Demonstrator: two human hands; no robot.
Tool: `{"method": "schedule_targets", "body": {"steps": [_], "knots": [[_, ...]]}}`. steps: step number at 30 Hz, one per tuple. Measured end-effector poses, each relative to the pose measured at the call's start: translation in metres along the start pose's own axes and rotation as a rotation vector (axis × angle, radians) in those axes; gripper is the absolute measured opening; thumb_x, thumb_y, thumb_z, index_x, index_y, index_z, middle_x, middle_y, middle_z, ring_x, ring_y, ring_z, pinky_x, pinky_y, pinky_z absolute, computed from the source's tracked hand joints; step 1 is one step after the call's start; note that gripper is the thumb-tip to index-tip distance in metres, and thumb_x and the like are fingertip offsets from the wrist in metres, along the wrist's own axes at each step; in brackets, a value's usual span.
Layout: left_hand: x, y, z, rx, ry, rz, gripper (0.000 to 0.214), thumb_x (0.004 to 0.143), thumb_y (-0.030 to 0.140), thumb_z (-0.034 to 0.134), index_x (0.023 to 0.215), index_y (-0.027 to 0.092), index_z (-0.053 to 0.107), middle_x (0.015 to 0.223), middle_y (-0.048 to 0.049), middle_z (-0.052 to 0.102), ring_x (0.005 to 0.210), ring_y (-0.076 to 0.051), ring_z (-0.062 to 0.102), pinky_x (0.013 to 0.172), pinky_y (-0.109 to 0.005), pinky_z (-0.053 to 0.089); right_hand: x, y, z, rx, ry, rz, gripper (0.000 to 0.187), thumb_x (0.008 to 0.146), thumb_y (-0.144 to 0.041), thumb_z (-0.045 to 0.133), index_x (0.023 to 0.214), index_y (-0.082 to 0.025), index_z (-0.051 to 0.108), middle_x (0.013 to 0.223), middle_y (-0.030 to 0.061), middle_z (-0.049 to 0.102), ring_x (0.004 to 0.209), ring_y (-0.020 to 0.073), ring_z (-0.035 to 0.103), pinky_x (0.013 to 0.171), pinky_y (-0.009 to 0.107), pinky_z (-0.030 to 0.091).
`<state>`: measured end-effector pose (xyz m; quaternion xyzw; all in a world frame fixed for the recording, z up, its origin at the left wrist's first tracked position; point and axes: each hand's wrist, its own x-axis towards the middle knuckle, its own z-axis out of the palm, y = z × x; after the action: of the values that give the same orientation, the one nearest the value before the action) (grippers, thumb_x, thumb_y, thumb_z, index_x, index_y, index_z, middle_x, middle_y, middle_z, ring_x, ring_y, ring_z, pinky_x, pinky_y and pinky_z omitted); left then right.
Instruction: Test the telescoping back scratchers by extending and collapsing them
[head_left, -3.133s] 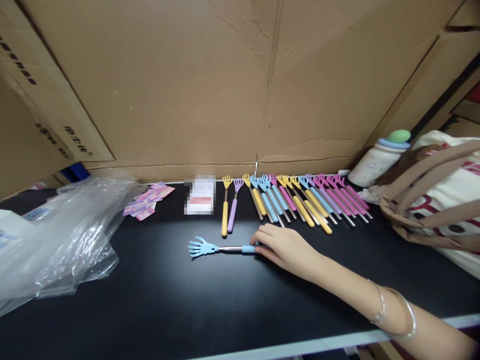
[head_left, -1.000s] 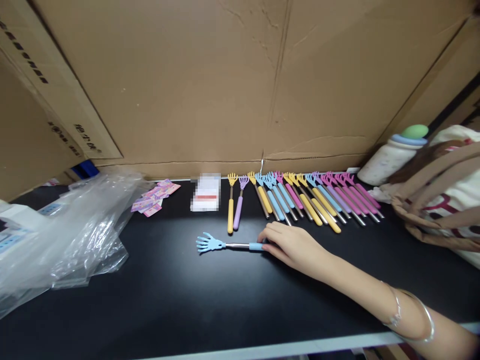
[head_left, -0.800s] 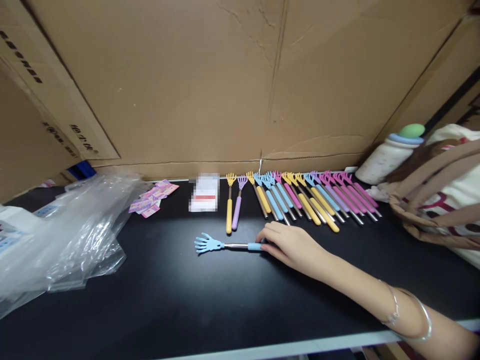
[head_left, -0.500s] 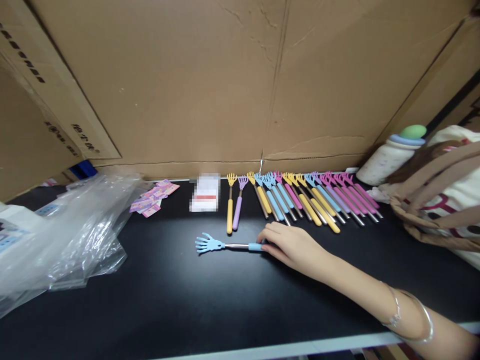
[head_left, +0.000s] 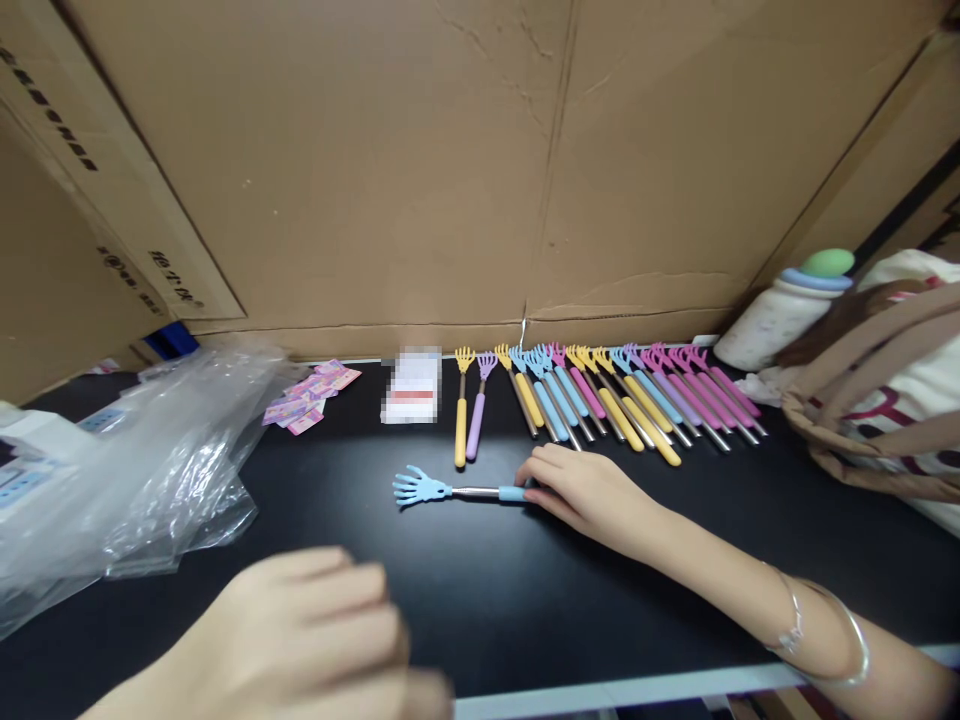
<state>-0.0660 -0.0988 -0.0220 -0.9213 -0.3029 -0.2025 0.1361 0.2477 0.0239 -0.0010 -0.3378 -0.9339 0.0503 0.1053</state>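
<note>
A blue back scratcher (head_left: 450, 490) with a hand-shaped head and a metal shaft lies on the black table (head_left: 465, 590). My right hand (head_left: 585, 490) rests on the table with its fingers closed over the scratcher's blue handle end. My left hand (head_left: 300, 640) is close to the camera at the bottom, blurred, over the table's front; its fingers look held together and nothing shows in them. Behind the right hand lies a row of several scratchers (head_left: 600, 395) in yellow, purple, blue and pink.
Clear plastic bags (head_left: 135, 460) are heaped at the left. Small pink cards (head_left: 307, 395) and a white packet (head_left: 411, 385) lie near the cardboard wall (head_left: 450, 170). A white bottle with a green cap (head_left: 787, 305) and a tote bag (head_left: 885, 390) stand at the right.
My left hand has come into view at the bottom, blurred by motion. My right hand and the blue scratcher have stayed where they were.
</note>
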Motion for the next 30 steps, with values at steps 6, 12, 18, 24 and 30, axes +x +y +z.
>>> {"method": "schedule_targets", "body": {"steps": [6, 12, 18, 24, 30], "knots": [[0.096, -0.040, 0.000, 0.172, -0.184, -0.087, 0.018, 0.086, 0.031, 0.048, 0.100, 0.022, 0.053, 0.090, -0.0020, 0.059, 0.083, -0.017, 0.053, 0.064, -0.029, 0.038, 0.000, -0.001, -0.002, -0.012, -0.018, -0.006, 0.018, 0.087, -0.035, 0.046, 0.094, -0.021, 0.054, 0.089, 0.0018, 0.057, 0.082, 0.0121, 0.053, 0.068, 0.023, 0.038], [0.088, -0.053, 0.023, 0.143, -0.246, -0.115, 0.016, 0.086, 0.035, 0.047, 0.092, 0.021, 0.052, 0.087, -0.0012, 0.058, 0.080, -0.016, 0.053, 0.062, -0.027, 0.036, 0.001, -0.002, -0.001, -0.043, 0.005, -0.008, 0.018, 0.089, -0.032, 0.041, 0.092, -0.020, 0.054, 0.087, 0.0018, 0.058, 0.077, 0.0109, 0.054, 0.065, 0.022, 0.038], [0.088, -0.050, 0.029, 0.148, -0.151, -0.138, 0.011, 0.085, 0.027, 0.043, 0.085, 0.018, 0.049, 0.074, 0.0003, 0.057, 0.067, -0.013, 0.054, 0.060, -0.026, 0.036, 0.001, -0.002, 0.000, -0.018, 0.049, 0.042, 0.020, 0.090, -0.034, 0.038, 0.093, -0.020, 0.052, 0.088, 0.0024, 0.061, 0.074, 0.0109, 0.058, 0.063, 0.021, 0.038], [0.083, -0.049, 0.033, 0.197, -0.071, -0.065, 0.013, 0.086, 0.025, 0.041, 0.089, 0.020, 0.052, 0.072, 0.0004, 0.056, 0.068, -0.013, 0.053, 0.057, -0.025, 0.035, 0.001, -0.004, -0.004, 0.023, 0.047, 0.048, 0.020, 0.090, -0.034, 0.039, 0.096, -0.020, 0.052, 0.091, 0.0020, 0.063, 0.074, 0.0107, 0.059, 0.062, 0.020, 0.038], [0.081, -0.048, 0.034, 0.230, -0.040, -0.071, 0.014, 0.087, 0.025, 0.041, 0.088, 0.021, 0.054, 0.069, 0.0010, 0.053, 0.066, -0.013, 0.050, 0.054, -0.025, 0.033, 0.000, -0.004, -0.003, 0.019, -0.018, 0.073, 0.022, 0.090, -0.037, 0.039, 0.097, -0.023, 0.054, 0.085, -0.0006, 0.063, 0.072, 0.0107, 0.060, 0.060, 0.021, 0.037]]}}
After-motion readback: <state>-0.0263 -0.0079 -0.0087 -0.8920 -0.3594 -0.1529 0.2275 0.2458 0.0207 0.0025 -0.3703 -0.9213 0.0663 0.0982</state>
